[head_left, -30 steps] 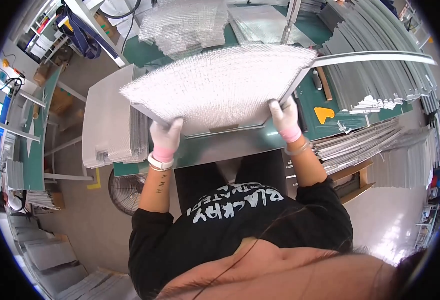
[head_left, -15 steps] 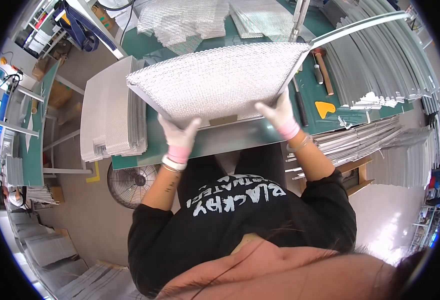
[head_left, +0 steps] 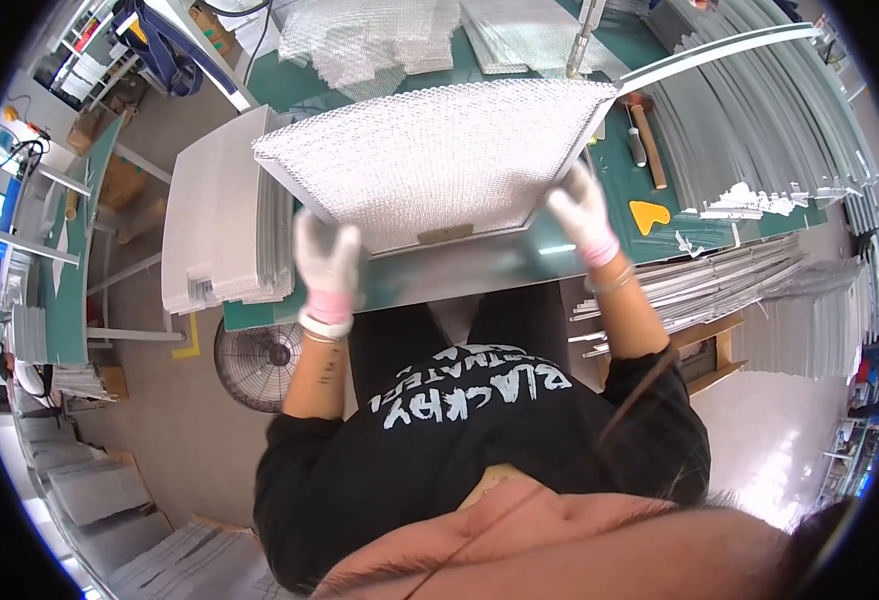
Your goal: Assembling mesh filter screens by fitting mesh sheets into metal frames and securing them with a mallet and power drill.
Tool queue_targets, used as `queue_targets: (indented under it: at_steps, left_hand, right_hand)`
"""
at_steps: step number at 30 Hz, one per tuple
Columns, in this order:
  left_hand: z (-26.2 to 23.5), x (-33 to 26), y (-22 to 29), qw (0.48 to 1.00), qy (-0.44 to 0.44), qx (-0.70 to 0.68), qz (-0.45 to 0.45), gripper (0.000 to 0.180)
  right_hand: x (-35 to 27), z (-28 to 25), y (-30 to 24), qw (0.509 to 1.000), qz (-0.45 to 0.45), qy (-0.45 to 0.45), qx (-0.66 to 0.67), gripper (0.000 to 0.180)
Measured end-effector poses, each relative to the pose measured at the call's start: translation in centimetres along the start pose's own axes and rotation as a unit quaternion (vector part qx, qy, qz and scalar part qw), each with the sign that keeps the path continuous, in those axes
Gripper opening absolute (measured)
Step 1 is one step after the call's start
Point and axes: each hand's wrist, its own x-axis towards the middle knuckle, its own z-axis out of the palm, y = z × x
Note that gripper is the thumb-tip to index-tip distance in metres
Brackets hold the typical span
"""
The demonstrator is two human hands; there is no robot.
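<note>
A silvery mesh filter panel [head_left: 440, 150] stands in front of me on the green table, partly edged by a metal frame. From its far right corner a loose frame strip [head_left: 720, 58] sticks out to the upper right. A small tan label [head_left: 446, 234] sits at the panel's near edge. My white-gloved left hand [head_left: 328, 255] is at the panel's lower left side, thumb and fingers apart. My gloved right hand [head_left: 582, 212] is beside the right frame edge, its fingers also spread and slightly blurred. Whether the fingertips touch the frame is hard to see.
Mesh sheets are stacked at the left [head_left: 215, 225] and far side [head_left: 370, 40]. A hammer [head_left: 650, 145], a screwdriver [head_left: 637, 148] and a yellow scraper [head_left: 650, 217] lie at right, near many stacked metal strips [head_left: 750, 120]. A floor fan [head_left: 265, 362] stands below the table.
Both hands have moved outward, the left to the left and the right to the right, away from the panel's near corners. The panel has barely shifted.
</note>
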Motion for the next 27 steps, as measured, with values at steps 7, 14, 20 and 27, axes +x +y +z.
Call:
queue_targets:
  at_steps: [7,14,20,27]
  left_hand:
    - [-0.1,7.3,5.9,0.997,0.0,-0.075,0.034,0.009]
    - [-0.6,5.9,5.8,0.964,-0.185,-0.131,0.142,0.016]
    - [-2.7,5.0,-2.4,0.719,-0.65,-0.244,0.027,0.099]
    - [-1.2,3.9,-4.6,0.646,-0.73,0.207,-0.084,0.087]
  right_hand:
    - [5.0,3.1,-9.1,0.978,-0.104,0.06,-0.17,0.018]
    - [3.4,2.9,-8.2,0.979,-0.15,0.093,-0.1,0.012]
    - [-1.4,2.6,-8.2,0.955,-0.277,-0.109,-0.01,0.022]
    - [-5.7,1.1,-8.1,0.908,-0.342,-0.231,-0.066,0.023]
